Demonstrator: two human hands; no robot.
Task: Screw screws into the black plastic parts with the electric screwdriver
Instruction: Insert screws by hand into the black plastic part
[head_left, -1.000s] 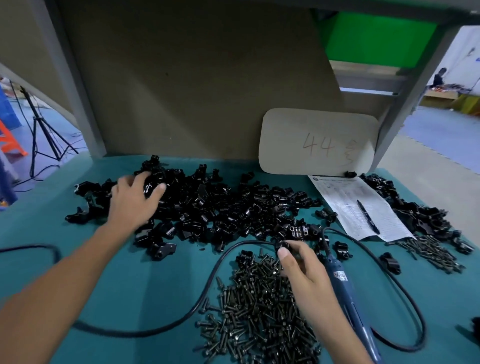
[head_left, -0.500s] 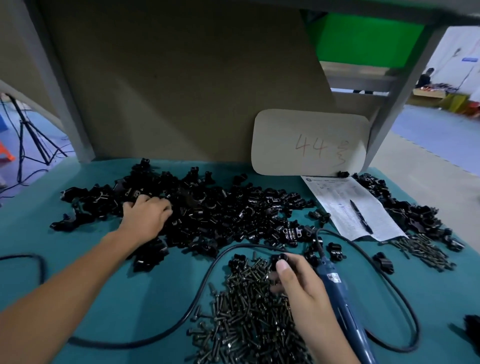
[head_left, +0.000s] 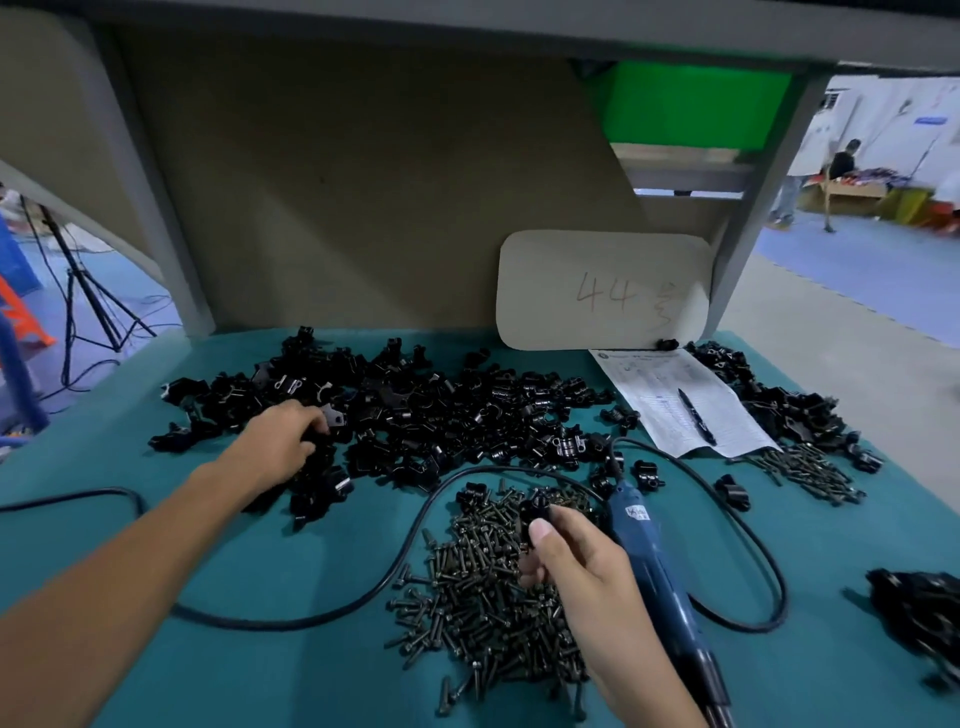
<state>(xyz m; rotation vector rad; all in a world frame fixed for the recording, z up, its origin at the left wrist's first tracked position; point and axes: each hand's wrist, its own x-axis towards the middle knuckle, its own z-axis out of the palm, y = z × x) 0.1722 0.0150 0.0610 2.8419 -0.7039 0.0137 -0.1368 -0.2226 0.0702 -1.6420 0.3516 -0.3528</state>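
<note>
Since a second ago my left hand (head_left: 283, 441) has gone from lying on the heap to curling its fingers round one of the black parts (head_left: 441, 415) along the desk's (head_left: 260, 675) far edge. My right hand (head_left: 576, 566) pinches a small part (head_left: 535, 512) between thumb and fingertips above the screws (head_left: 483, 587), screwdriver (head_left: 654, 566) alongside. Hooked neighbours may drag out with my pick, I judge; the parts look glossy and tangled

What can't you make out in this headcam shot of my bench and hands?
Head view:
- Left hand fingertips: buried in black parts; grip unclear.
- Right hand fingers: hidden by its own back; grip unclear.
- Electric screwdriver rear: cut off by the bottom edge.
- Paper sheet print: too small.
- Dark object at right edge: blurred, cut off.
</note>
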